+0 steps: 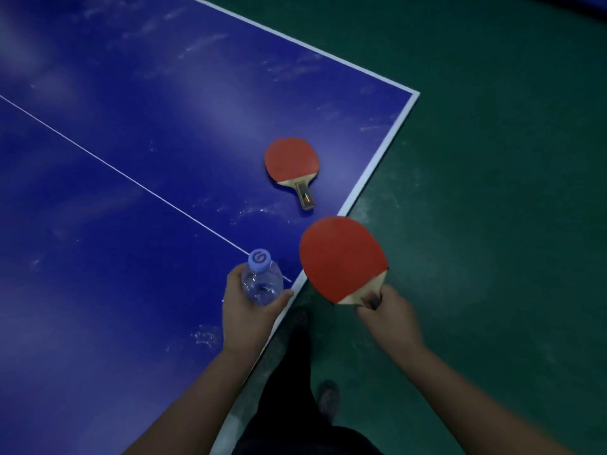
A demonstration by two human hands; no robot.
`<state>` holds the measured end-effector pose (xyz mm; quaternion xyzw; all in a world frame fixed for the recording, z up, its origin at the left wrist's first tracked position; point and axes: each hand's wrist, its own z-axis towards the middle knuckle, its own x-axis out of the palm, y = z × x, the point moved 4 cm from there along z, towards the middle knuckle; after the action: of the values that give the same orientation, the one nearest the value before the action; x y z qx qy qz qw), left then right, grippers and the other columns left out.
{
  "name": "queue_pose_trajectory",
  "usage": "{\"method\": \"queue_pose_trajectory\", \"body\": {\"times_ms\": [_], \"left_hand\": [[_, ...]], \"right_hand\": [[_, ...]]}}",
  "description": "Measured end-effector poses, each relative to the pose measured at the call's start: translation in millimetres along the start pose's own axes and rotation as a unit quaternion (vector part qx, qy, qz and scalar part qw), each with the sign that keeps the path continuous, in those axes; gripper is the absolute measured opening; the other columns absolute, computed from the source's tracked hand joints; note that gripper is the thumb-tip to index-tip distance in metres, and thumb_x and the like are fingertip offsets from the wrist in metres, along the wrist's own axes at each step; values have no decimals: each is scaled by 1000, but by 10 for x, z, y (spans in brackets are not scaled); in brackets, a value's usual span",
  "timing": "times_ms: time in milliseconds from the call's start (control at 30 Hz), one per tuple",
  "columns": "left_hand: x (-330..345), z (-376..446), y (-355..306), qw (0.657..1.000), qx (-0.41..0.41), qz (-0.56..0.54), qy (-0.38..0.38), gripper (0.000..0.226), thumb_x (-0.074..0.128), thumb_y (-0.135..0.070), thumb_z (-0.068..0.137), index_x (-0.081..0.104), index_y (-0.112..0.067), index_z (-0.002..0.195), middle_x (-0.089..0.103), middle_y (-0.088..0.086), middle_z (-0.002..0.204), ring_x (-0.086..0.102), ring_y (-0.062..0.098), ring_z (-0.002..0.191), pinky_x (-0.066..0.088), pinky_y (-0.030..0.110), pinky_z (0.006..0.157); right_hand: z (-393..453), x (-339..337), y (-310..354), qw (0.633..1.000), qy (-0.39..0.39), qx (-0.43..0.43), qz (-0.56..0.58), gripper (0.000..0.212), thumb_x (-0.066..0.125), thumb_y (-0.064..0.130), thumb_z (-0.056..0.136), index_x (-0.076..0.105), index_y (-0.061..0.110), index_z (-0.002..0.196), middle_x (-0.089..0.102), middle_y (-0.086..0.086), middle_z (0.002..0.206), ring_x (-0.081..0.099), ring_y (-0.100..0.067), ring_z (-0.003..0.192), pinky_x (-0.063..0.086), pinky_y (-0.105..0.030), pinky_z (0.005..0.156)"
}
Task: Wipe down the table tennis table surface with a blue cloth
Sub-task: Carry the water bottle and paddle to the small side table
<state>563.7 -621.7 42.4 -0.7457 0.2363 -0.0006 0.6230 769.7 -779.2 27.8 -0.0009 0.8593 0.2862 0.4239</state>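
A clear bottle [262,281] is gripped by the left hand [244,315] over the blue surface [115,159]; a red paddle [343,259] is pinched at its handle by the right hand's [389,318] fingers [372,298].

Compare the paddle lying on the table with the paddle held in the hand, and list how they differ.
The lying paddle rests flat on the table near its corner, untouched; the held paddle is gripped at the handle by the right hand, past the table's edge, mostly over the floor. The lying paddle's handle shows fully; the held paddle's is mostly hidden by fingers. The held paddle looks larger, being nearer the camera. Both show a red face and pale wood at the neck.
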Motion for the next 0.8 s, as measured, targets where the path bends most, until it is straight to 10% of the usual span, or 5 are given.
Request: {"method": "queue_pose_trajectory", "body": {"times_ms": [800], "left_hand": [[188,1812,-13,992,-99,-29,-68,74,95,-17,64,46,-51,108,62,-18,111,59,-15,95,46,2,67]], "right_hand": [[2710,840,1954,999,13,7,-49,61,78,49,80,49,9,114,57,-8,107,61,-29,94,55,-41,73]]}}
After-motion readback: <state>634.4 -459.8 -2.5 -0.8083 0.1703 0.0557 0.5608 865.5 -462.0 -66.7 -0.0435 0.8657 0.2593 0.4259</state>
